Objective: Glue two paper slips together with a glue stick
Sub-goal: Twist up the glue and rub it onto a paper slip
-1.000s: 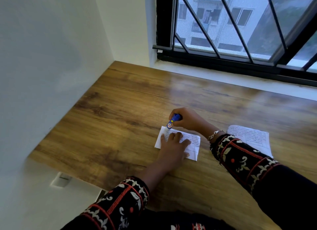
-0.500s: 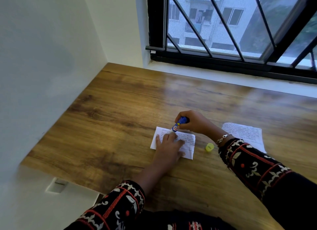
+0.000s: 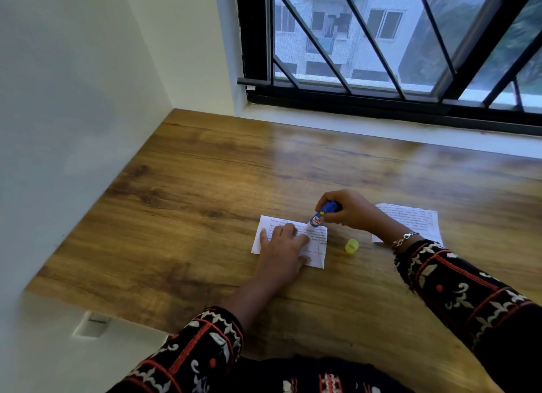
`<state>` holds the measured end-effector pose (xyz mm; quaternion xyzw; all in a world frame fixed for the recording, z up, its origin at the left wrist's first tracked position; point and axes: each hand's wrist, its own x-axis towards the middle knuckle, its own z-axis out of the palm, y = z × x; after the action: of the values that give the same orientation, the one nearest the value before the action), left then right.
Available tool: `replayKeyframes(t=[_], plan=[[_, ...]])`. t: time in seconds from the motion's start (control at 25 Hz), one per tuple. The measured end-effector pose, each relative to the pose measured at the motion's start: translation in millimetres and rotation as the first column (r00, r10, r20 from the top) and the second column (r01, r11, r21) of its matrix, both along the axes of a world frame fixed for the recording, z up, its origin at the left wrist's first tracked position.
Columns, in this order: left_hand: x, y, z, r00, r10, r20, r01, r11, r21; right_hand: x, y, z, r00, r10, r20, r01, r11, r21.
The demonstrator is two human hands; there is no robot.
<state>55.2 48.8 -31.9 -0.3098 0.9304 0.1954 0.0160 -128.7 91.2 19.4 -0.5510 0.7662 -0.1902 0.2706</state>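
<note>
A white printed paper slip [image 3: 318,246] lies flat on the wooden table [image 3: 205,216]. My left hand [image 3: 283,247] presses on it, palm down, fingers spread, covering its left and middle part. My right hand [image 3: 347,209] grips a blue glue stick [image 3: 319,215], tilted, its white tip touching the slip near its upper right area. A second printed slip [image 3: 416,219] lies to the right, partly hidden behind my right wrist. The glue stick's yellow-green cap [image 3: 351,246] stands on the table between the two slips.
A white wall [image 3: 73,128] borders the table on the left. A barred window [image 3: 396,40] with a white sill [image 3: 381,128] runs along the far edge. The table's front edge is close to my body.
The glue stick's tip has travelled rightward along the slip's top part. My left hand stays pressed on the slip. The yellow-green cap came into view as my right arm shifted.
</note>
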Motion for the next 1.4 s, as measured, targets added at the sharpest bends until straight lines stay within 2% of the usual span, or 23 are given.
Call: replayKeyframes(t=[0.4, 0.48, 0.56, 0.68, 0.84, 1.08, 1.4], plan=[[-2.5, -0.7, 4.7, 0.999, -0.01, 0.048, 0.012, 1.0, -0.026, -9.7, 18.9, 0.0, 0.999, -0.048, 0.014, 0.047, 0.999, 0.004], [-3.0, 0.2, 5.4, 0.997, -0.021, 0.072, 0.025, 0.998, -0.063, -11.2, 21.5, -0.3, 0.965, -0.153, 0.213, 0.158, 0.987, -0.005], [-2.9, -0.3, 5.9, 0.994, -0.029, 0.108, 0.04, 0.994, -0.103, -12.6, 23.9, 0.1, 0.869, -0.248, 0.428, 0.288, 0.957, -0.031], [-6.5, -4.0, 9.3, 0.986, -0.034, 0.164, 0.058, 0.988, -0.145, -12.4, 23.3, -2.4, 0.791, -0.299, 0.535, 0.393, 0.917, -0.069], [-15.4, -6.3, 16.6, 0.985, -0.007, 0.172, 0.029, 0.992, -0.124, -4.8, 12.1, -7.7, 0.801, -0.353, 0.483, 0.461, 0.879, -0.122], [-16.5, -4.4, 19.4, 0.987, -0.009, 0.163, 0.029, 0.992, -0.121, 6.1, -4.4, -13.2, 0.894, -0.308, 0.327, 0.376, 0.911, -0.169], [-17.2, -4.2, 20.5, 0.984, 0.001, 0.176, 0.021, 0.992, -0.121, 8.9, -10.9, -12.9, 0.925, -0.294, 0.242, 0.344, 0.917, -0.201]])
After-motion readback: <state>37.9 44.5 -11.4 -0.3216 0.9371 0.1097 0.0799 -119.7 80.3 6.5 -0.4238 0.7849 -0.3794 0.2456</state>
